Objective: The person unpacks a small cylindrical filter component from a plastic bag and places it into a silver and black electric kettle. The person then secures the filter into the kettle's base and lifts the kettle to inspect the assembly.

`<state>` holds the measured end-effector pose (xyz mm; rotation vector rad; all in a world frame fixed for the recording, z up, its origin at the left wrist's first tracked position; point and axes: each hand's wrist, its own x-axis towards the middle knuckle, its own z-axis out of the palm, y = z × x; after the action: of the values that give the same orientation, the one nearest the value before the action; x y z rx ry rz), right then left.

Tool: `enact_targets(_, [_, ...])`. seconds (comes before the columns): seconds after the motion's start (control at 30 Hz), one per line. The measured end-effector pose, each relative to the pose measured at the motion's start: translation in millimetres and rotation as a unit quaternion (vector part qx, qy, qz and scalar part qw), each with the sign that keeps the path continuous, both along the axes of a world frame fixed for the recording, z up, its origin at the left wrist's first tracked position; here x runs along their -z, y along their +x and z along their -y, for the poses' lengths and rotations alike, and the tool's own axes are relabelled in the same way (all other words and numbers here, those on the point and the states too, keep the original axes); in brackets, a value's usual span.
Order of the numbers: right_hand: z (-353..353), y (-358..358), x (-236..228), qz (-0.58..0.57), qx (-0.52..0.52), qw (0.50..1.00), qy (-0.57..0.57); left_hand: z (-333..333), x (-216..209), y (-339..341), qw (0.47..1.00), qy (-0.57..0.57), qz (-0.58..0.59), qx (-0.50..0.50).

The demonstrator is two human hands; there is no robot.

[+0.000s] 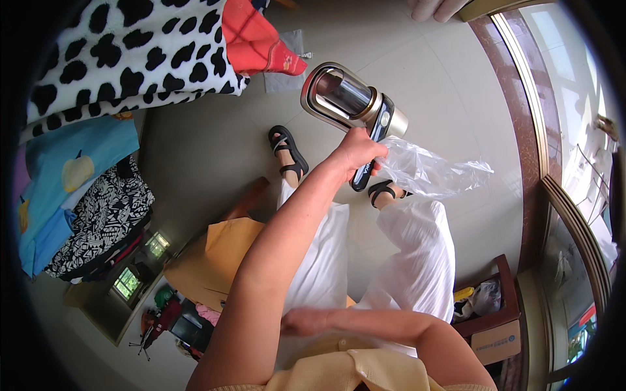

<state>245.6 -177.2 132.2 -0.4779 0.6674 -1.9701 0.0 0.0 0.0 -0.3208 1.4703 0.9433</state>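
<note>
My left hand [358,154] reaches forward, its fingers wrapped round the black handle of a handheld vacuum cleaner [344,95]. The vacuum has a gold body and a see-through cylinder, and it hangs above the tiled floor. A crumpled clear plastic bag [433,171] trails to the right from beside the same hand; whether the fingers pinch it too, I cannot tell. Close to my body, my right hand [306,322] is at waist height in front of my white trousers. It is blurred, and its fingers do not show clearly.
A black-and-white spotted blanket [130,52] and a red cloth [257,42] are at the far left, above a blue cloth [85,156]. A tan chair [228,244] is beside my left leg. Low at the right are a wooden shelf [502,287] and a cardboard box [497,342], near glass doors.
</note>
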Motion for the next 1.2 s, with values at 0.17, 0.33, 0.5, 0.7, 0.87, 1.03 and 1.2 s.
enact_targets(0.17, [54.7,40.1,-60.4,-0.303,0.102,0.945,-0.072,25.5,35.6,0.2,1.000,-0.011,0.006,-0.023])
enact_targets(0.33, [-42.6,-46.7,17.0,-0.118,-0.107,0.982,-0.098,27.7,94.1,-0.7,0.995,0.094,0.016,-0.021])
enact_targets(0.5, [-215.9,-136.6,156.6,-0.178,0.350,0.812,0.432,51.0,162.6,-17.9,0.994,0.103,-0.043,-0.020])
enact_targets(0.7, [-287.6,-162.6,334.1,-0.087,0.270,0.628,0.724,27.5,227.6,-42.5,0.981,0.186,-0.044,-0.016])
enact_targets(0.87, [-342.7,-160.5,380.1,-0.185,0.031,0.623,0.759,19.4,272.8,-66.4,0.972,0.234,-0.009,0.016])
enact_targets(1.03, [-471.0,-150.8,368.6,-0.315,-0.038,0.175,0.932,-3.1,302.6,-64.4,0.964,0.265,-0.008,0.002])
enact_targets(1.2, [-395.9,-164.8,331.4,-0.341,0.229,0.401,0.819,-7.9,324.4,-30.4,0.977,0.212,0.008,-0.015])
